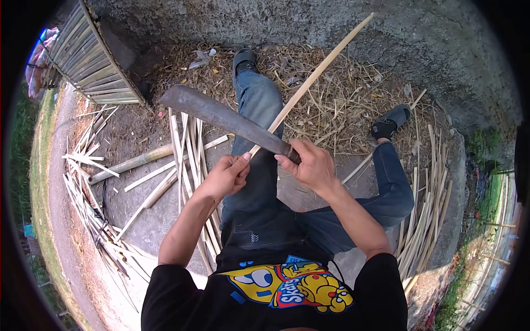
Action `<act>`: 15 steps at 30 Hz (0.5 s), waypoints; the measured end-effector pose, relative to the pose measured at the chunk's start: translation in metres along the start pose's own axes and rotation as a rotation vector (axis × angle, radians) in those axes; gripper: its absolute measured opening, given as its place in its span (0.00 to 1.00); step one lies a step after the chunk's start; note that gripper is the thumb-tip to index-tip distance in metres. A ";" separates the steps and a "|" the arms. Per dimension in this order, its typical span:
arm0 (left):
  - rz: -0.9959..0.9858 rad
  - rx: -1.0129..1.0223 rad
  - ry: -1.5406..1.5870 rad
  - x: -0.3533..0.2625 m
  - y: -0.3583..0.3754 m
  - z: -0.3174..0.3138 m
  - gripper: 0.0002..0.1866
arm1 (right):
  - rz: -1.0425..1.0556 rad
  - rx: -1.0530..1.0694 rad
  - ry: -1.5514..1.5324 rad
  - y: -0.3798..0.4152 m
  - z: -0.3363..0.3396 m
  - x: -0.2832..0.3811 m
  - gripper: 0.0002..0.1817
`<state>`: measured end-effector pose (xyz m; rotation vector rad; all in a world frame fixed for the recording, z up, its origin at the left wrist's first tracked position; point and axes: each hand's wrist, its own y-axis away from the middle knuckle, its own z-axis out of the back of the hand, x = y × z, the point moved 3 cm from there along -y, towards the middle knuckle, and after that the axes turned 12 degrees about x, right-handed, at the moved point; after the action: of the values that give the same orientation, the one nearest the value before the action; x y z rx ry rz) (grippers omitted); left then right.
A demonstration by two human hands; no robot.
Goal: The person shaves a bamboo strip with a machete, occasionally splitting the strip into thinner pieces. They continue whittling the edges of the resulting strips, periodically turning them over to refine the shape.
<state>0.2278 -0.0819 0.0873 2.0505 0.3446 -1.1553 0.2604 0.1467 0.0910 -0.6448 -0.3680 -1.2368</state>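
A pale split bamboo strip (326, 62) runs from my left hand (227, 175) up and to the right, its far end tapering near the wall. My left thumb and fingers are pinched on its near end. My right hand (313, 166) is wrapped round the handle of a broad, dark machete (221, 117). The blade points to the upper left and crosses the strip just above my left hand. The handle is partly hidden by my right fingers.
Bamboo strips (187, 138) lie left of my legs, beside a thick bamboo pole (132, 163). More strips (428, 212) are piled at the right. A slatted bamboo panel (99, 60) stands at the upper left. Shavings (331, 110) cover the ground before a rough wall (419, 49).
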 end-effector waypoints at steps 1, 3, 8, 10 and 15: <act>0.008 0.009 0.017 0.001 0.004 -0.002 0.27 | -0.006 0.013 0.100 -0.003 0.009 -0.007 0.24; 0.027 0.012 0.035 0.013 0.014 0.010 0.27 | -0.162 0.046 -0.003 -0.018 0.028 -0.040 0.24; 0.059 -0.011 0.011 0.009 0.006 0.003 0.27 | -0.066 0.092 0.012 -0.019 0.020 -0.031 0.25; 0.054 0.009 0.006 0.006 0.008 0.001 0.27 | -0.001 0.093 0.093 -0.014 0.021 -0.015 0.25; 0.033 -0.073 -0.184 0.013 0.040 0.026 0.27 | -0.382 0.085 0.036 -0.034 0.058 -0.095 0.27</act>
<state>0.2406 -0.1299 0.0875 1.8642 0.2582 -1.2809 0.2041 0.2484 0.0888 -0.4909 -0.5271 -1.5843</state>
